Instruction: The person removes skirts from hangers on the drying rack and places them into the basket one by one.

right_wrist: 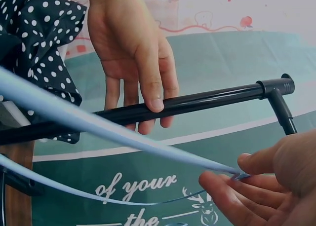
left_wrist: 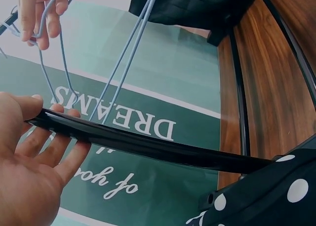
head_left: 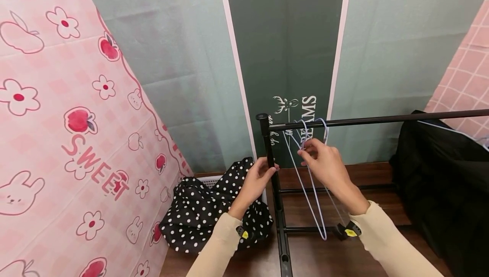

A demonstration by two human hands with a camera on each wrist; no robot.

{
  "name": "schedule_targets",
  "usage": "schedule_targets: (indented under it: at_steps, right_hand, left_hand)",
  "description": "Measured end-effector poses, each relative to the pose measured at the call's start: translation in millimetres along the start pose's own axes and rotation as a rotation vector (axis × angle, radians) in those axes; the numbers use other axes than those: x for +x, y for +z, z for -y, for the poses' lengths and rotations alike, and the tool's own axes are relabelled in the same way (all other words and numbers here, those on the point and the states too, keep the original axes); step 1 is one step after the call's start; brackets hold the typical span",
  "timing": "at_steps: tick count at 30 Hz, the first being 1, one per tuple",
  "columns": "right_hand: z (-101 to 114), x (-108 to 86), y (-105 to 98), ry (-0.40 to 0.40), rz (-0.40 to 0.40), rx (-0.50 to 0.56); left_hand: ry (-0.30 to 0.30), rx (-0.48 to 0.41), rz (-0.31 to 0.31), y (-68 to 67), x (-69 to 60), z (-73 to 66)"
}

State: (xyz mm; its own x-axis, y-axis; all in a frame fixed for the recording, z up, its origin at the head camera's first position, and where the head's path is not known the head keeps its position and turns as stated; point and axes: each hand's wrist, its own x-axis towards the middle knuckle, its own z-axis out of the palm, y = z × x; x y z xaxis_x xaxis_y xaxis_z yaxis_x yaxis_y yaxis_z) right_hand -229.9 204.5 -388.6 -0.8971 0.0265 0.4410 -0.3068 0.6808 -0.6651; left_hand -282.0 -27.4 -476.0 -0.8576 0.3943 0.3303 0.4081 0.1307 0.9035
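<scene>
Pale-blue hangers (head_left: 324,237) hang near the end of a black rail (head_left: 363,120).
The left grip (head_left: 256,180) is curled closed round the black upright (head_left: 280,213); the right grip (head_left: 325,163), thumb and fingertips together, pinches one hanger just below the rail. Polka-dot cloth (head_left: 198,215) lies beside the upright.

Cream sleeves (head_left: 386,234), yellow-marked black wrist cameras (head_left: 352,229)

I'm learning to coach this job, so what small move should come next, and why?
Probably ease the pale hanger along the rail, away from the post: the right hand pinches it, hooks sit bunched near that end, and the left hand holds the post, which should keep things steady.
</scene>
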Motion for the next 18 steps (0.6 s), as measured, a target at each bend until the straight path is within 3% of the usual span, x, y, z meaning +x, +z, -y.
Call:
schedule_targets:
  at_steps: [10, 18]
  right_hand:
    - [0, -10.3, -17, -0.064, 0.005, -0.162]
    - [-3, -20.4, -39, -0.096, -0.006, -0.186]
  left_hand:
    - [0.004, 0.012, -0.004, 0.3, -0.8, 1.1]
    - [-0.008, 0.011, -0.003, 0.8, -1.9, 0.3]
